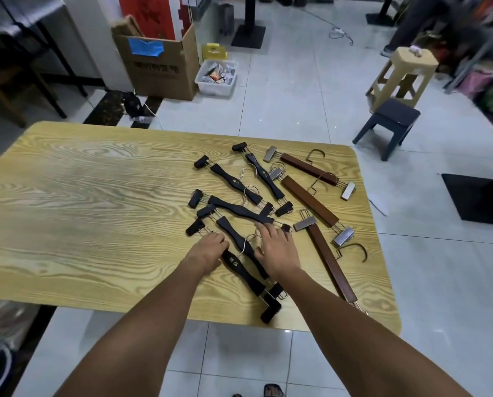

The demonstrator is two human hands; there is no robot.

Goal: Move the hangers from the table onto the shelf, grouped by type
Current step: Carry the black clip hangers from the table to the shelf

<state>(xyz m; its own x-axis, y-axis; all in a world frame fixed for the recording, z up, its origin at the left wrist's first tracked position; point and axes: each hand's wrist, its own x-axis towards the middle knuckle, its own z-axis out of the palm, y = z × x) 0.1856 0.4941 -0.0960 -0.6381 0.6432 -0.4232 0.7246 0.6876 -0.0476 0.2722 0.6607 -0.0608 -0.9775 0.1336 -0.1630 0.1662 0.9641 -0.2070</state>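
While both hands rest on black hangers point(241, 263) at centre, left grip point(208, 249) curled on one, right grip point(275, 247) spread flat, a white bin point(215, 87) of scraps stands upper centre beside a cardboard box point(156, 70).

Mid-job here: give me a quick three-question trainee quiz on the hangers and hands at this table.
1. True or false: all the brown hangers lie to the right of the black hangers on the table.
2. Which hand closes on the nearest black hanger's bar? A. left hand B. right hand
3. How many brown hangers are there?

Key: 1 true; 2 A; 3 three.
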